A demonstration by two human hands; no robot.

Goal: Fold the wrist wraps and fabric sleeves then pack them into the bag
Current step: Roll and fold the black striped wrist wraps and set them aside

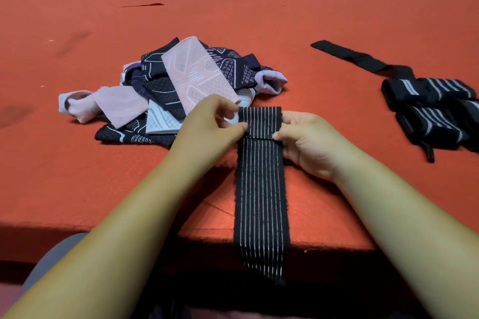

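A black wrist wrap with thin white stripes lies lengthwise on the red table, its near end hanging over the front edge. Its far end is folded back on itself into a short flap. My left hand pinches the left edge of that fold. On the other side my right hand pinches the right edge. Behind my left hand sits a loose heap of pink, lilac and dark navy patterned fabric sleeves. No bag is in view.
Several rolled black striped wrist wraps sit at the right, with one black strap stretched out flat behind them. The red table runs far back to a metal railing. The table's front edge is close to my body.
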